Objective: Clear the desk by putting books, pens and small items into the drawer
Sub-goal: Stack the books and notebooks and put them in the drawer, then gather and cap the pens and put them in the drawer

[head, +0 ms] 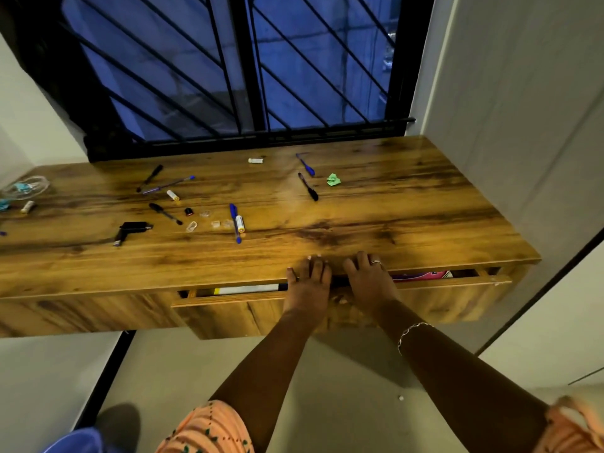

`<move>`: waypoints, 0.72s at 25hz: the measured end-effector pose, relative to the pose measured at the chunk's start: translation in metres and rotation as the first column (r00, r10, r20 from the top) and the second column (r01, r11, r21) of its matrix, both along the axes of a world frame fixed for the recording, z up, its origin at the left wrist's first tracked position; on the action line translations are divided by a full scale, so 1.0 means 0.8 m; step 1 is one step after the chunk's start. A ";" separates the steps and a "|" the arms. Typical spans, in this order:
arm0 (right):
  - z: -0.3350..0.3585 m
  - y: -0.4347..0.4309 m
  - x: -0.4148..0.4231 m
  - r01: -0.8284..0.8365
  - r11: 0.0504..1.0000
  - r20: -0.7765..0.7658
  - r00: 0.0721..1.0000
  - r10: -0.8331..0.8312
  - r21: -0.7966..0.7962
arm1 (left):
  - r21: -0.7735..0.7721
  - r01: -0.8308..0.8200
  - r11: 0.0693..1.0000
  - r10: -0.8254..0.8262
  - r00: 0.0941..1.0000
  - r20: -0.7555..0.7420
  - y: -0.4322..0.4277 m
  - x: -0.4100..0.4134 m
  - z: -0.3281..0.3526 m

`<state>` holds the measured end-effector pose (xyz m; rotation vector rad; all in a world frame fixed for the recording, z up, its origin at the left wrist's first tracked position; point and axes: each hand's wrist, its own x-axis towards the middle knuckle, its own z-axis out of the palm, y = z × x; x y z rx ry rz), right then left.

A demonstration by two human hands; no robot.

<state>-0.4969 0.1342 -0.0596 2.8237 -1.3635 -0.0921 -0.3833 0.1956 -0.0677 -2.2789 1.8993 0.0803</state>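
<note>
The wooden desk (376, 210) has a drawer (228, 300) under its front edge, pulled out a small way. Inside the gap show a white and yellow book (248, 289) and a pink item (421, 276). My left hand (309, 279) and my right hand (369, 277) lie side by side over the drawer's top edge, fingers flat on the desk edge, gripping the drawer front. Several pens lie on the desk, among them a blue pen (235, 222) and a black pen (308, 186). A green paper ball (333, 180) lies at the right.
A black USB adapter (130, 230), small white batteries (240, 223), clear plastic caps (215, 223) and a clear bag (26, 188) lie on the desk's left half. A barred window (235, 70) stands behind. White walls flank the desk. A blue object (78, 441) is on the floor.
</note>
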 end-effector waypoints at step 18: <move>0.005 -0.015 0.024 0.009 0.999 -0.079 0.997 -0.013 -0.046 | 0.022 0.059 0.998 -0.057 0.997 -0.060 -0.021 0.010 0.011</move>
